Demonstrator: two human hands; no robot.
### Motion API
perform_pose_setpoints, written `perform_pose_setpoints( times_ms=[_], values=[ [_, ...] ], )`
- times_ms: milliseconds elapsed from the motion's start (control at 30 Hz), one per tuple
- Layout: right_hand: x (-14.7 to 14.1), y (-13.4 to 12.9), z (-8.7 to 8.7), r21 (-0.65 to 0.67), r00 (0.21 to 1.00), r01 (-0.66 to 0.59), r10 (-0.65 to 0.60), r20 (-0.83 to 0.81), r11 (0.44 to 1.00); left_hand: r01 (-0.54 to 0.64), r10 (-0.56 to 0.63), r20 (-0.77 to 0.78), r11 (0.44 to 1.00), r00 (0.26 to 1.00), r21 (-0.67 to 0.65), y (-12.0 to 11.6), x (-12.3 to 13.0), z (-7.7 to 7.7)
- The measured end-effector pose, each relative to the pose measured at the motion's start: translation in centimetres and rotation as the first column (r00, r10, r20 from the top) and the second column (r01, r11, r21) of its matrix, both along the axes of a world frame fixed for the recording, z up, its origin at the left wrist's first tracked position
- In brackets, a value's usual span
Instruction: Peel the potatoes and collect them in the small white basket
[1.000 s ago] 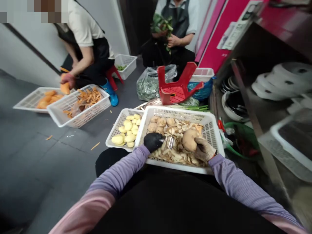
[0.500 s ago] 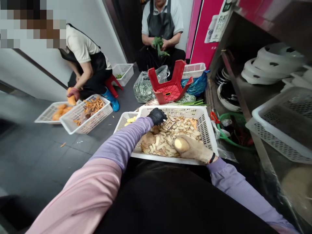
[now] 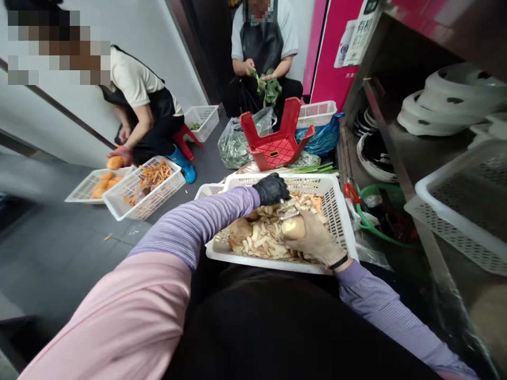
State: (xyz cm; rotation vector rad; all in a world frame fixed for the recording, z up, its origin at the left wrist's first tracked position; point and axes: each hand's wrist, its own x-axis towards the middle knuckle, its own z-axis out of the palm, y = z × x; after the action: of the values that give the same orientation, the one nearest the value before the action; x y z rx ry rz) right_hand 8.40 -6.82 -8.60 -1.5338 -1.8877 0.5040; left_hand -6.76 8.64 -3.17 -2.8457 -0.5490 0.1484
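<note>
Our right hand [image 3: 318, 240] clasps the part-peeled potato [image 3: 293, 228] over the peelings [image 3: 259, 244] in the white basket [image 3: 269, 264], while our left hand [image 3: 272, 189] grips the peeler [image 3: 289, 215], best drawn in light, shallow strokes.

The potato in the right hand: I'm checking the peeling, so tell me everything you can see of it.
The potato is rounded, its bared upper face pale yellow and smooth-looking. The gloved right hand grips it, hiding much of the rest, over the brown-and-cream peelings in the white basket. The peeler, in the left hand, is at its far edge; whether they touch is unclear.
</note>
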Motion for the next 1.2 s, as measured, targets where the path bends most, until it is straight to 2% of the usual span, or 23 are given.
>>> perform_pose_setpoints(
  times_ms=[100, 167, 233, 267, 367, 433, 533, 633, 700, 833, 933, 1000, 1067, 1100, 1133, 1200],
  values=[
    [0.2, -0.1, 0.0, 0.079, 0.998, -0.017, 0.022, -0.053, 0.997, -0.201, 0.200, 0.021, 0.978, 0.980, 0.056, 0.3, -0.1, 0.1],
    [0.2, -0.1, 0.1, 0.048, 0.995, 0.036, -0.032, -0.089, 0.998, -0.195, 0.190, 0.079, 0.978, 0.979, 0.071, 0.2, -0.3, 0.1],
    [0.3, 0.0, 0.2, -0.036, 0.983, 0.096, -0.100, -0.153, 0.995, -0.165, 0.156, 0.119, 0.984, 0.980, 0.065, -0.4, -0.5, 0.1],
    [0.4, 0.1, 0.3, -0.096, 0.973, 0.106, -0.123, -0.193, 0.990, -0.186, 0.178, 0.125, 0.981, 0.976, 0.059, -0.7, -0.8, 0.1],
    [0.5, 0.3, 0.6, -0.301, 0.953, 0.133, -0.205, -0.222, 0.944, -0.340, 0.329, 0.158, 0.939, 0.931, 0.052, -1.8, -1.5, 0.1],
    [0.4, 0.3, 1.1, -0.401, 0.954, 0.135, -0.228, -0.193, 0.906, -0.318, 0.301, 0.193, 0.946, 0.934, 0.065, -2.5, -1.8, 0.0],
    [0.2, 0.1, 1.7, -0.454, 0.951, 0.044, -0.176, -0.254, 0.890, -0.187, 0.176, 0.139, 0.980, 0.975, 0.068, -2.9, -1.9, -0.2],
    [0.1, 0.0, 1.9, -0.459, 0.952, 0.024, -0.161, -0.262, 0.888, -0.238, 0.235, 0.048, 0.969, 0.971, 0.066, -2.6, -2.0, -0.1],
    [0.1, 0.0, 1.6, -0.460, 0.962, 0.052, -0.169, -0.216, 0.886, -0.264, 0.258, 0.075, 0.961, 0.963, 0.082, -2.6, -1.9, 0.0],
    [-0.1, -0.1, 1.0, -0.375, 0.979, 0.069, -0.135, -0.152, 0.924, -0.148, 0.142, 0.089, 0.987, 0.986, 0.065, -2.5, -1.3, 0.3],
    [-0.1, -0.4, 1.2, -0.292, 0.986, 0.103, -0.136, -0.093, 0.951, -0.249, 0.248, 0.021, 0.967, 0.969, 0.050, -2.1, -1.7, 0.6],
    [0.0, -0.5, 1.5, -0.304, 0.979, 0.085, -0.136, -0.151, 0.949, -0.294, 0.291, 0.054, 0.953, 0.955, 0.071, -2.2, -2.1, 0.7],
    [0.2, -0.7, 1.6, -0.367, 0.937, -0.014, -0.116, -0.329, 0.930, -0.239, 0.229, 0.116, 0.967, 0.967, 0.088, -2.7, -2.3, 0.6],
    [0.3, -0.8, 1.5, -0.387, 0.886, -0.095, -0.099, -0.452, 0.917, -0.216, 0.202, 0.137, 0.972, 0.970, 0.093, -3.1, -2.4, 0.6],
    [0.3, -0.9, 1.3, -0.383, 0.812, -0.186, -0.078, -0.578, 0.905, -0.210, 0.196, 0.145, 0.974, 0.970, 0.090, -3.4, -2.5, 0.5],
    [0.3, -1.1, 0.6, -0.319, 0.643, -0.329, -0.036, -0.765, 0.889, -0.280, 0.270, 0.129, 0.957, 0.954, 0.070, -3.8, -2.7, 0.4]
  ],
)
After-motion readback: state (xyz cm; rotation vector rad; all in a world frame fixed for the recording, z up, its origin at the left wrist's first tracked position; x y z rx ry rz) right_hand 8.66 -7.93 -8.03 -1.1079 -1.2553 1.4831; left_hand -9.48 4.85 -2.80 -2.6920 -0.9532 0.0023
